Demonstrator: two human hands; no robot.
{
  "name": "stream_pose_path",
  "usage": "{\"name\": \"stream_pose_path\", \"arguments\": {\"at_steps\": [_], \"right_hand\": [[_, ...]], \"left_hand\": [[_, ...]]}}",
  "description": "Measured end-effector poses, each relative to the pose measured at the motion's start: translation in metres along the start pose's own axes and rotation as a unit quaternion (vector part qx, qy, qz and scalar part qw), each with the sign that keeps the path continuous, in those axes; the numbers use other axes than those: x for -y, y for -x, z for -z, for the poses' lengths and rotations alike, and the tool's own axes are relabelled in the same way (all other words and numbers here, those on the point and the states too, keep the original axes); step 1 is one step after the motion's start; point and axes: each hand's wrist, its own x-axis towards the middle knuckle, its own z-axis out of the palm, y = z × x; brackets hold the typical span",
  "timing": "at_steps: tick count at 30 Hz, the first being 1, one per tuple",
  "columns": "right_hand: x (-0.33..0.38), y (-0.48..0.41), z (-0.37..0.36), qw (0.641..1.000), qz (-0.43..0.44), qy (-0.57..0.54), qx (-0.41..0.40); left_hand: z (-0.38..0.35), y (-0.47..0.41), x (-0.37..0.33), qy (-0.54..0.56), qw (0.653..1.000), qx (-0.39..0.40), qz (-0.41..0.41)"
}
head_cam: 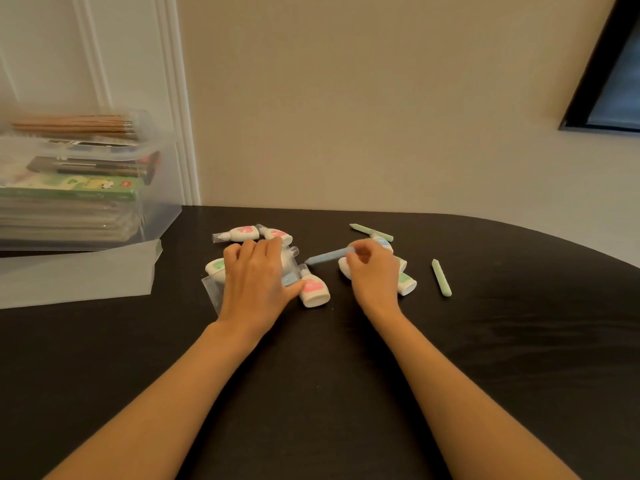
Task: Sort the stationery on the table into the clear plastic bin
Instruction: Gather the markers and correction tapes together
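**Booth:** Where are the hands at this moment?

**Me:** Both are out over the pile in the middle of the table (346, 393). My right hand (374, 271) pinches the blue stick (329, 257) by its right end, thumb and fingertips closed on it. The stick's free end points left and slightly down, towards my other hand.

**Booth:** And the left?

**Me:** My left hand (254, 275) lies palm down, fingers loosely spread over a white bottle (289, 263) and a clear wrapper (211, 289). The thumb touches the pink bottle (313, 289). It looks like it's only resting, but I can't see under the palm.

**Booth:** What else is loose out there?

**Me:** The back bottles (242, 233), two with pink labels, lie nose to nose just beyond my left fingers. A green bottle (214, 266) peeks out beside my little finger. More bottles sit under my right hand, one of them the green-label bottle (407, 284) by my wrist. A green stick (441, 278) lies alone to the right, and a second green stick (370, 232) lies just past my right knuckles.

**Booth:** And the bin?

**Me:** The bin (162, 216) stands at the far left of the table, holding stacked booklets with pencils on top. Its lid (76, 275) lies flat in front of it. The blue stick is well apart from both.
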Motion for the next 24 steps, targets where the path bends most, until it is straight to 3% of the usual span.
{"name": "stream_pose_path", "arguments": {"at_steps": [4, 8, 11, 16, 21, 24], "right_hand": [[0.005, -0.002, 0.012, 0.963, -0.117, -0.24, -0.031], [0.011, 0.0, 0.016, 0.919, -0.18, -0.35, 0.021], [0.017, 0.005, 0.014, 0.909, -0.179, -0.369, 0.071], [0.02, 0.005, 0.017, 0.893, -0.195, -0.398, 0.076], [0.025, 0.016, 0.016, 0.899, -0.155, -0.381, 0.15], [0.027, 0.019, 0.014, 0.929, -0.111, -0.28, 0.216]], "left_hand": [[0.001, -0.001, 0.002, -0.001, 1.0, 0.005, 0.007], [0.002, 0.0, 0.004, 0.004, 1.0, -0.008, 0.002], [0.003, 0.0, 0.007, -0.009, 1.0, -0.001, -0.006], [0.009, 0.0, 0.012, -0.012, 1.0, 0.016, -0.015], [0.006, -0.001, 0.003, 0.005, 0.997, 0.001, -0.083], [0.008, -0.002, 0.001, 0.009, 0.996, 0.001, -0.085]]}}
